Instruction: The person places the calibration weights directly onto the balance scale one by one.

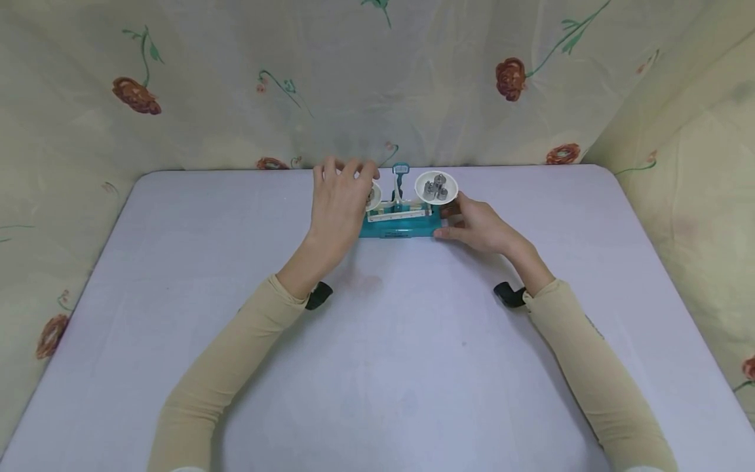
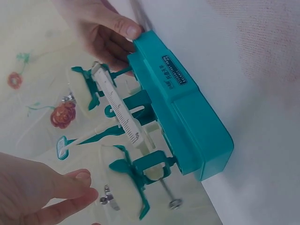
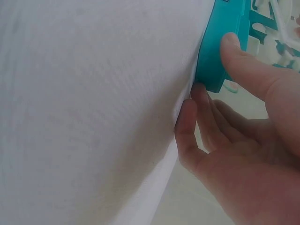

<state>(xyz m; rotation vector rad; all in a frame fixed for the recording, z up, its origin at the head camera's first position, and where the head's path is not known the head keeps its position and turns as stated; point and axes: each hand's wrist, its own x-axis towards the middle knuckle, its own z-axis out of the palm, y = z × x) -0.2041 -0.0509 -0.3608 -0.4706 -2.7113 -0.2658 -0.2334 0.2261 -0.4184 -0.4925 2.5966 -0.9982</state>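
A teal balance scale (image 1: 401,226) with two white pans and a ruled white beam stands at the table's far edge. My left hand (image 1: 342,200) is over its left pan (image 1: 374,195), fingers bent downward and partly covering it. In the left wrist view, a wing nut (image 2: 108,198) shows on that pan, close by the fingertips (image 2: 83,177). My right hand (image 1: 480,223) holds the right end of the scale's base, thumb (image 3: 230,44) on the front face and fingers around the end. Several metal wing nuts (image 1: 436,187) lie in the right pan (image 1: 420,186).
A pale lavender cloth covers the table (image 1: 401,367). Directly behind the scale hangs a flowered curtain (image 1: 377,85), which also runs along the right side. Black wrist mounts (image 1: 319,296) stick out from both beige sleeves (image 1: 230,367).
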